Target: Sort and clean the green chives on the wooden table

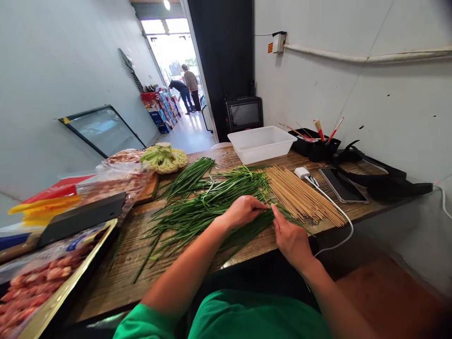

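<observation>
Both my hands meet over the near edge of the green garlic chives spread on the wooden table. My left hand is closed, its thumb and fingers pinching chive blades; more blades trail beneath it. Just to the right, my right hand has its index finger extended towards the left fingertips and its thumb side pressed close. What lies between the right fingers is too small to make out. Beside the chives, right of my hands, lies a wide row of thin wooden skewers.
A white plastic tub stands behind the skewers. At right are a white charger with cable, a phone and black straps. At left are a cauliflower, a cleaver and bagged meat pieces. Two people stand by the far doorway.
</observation>
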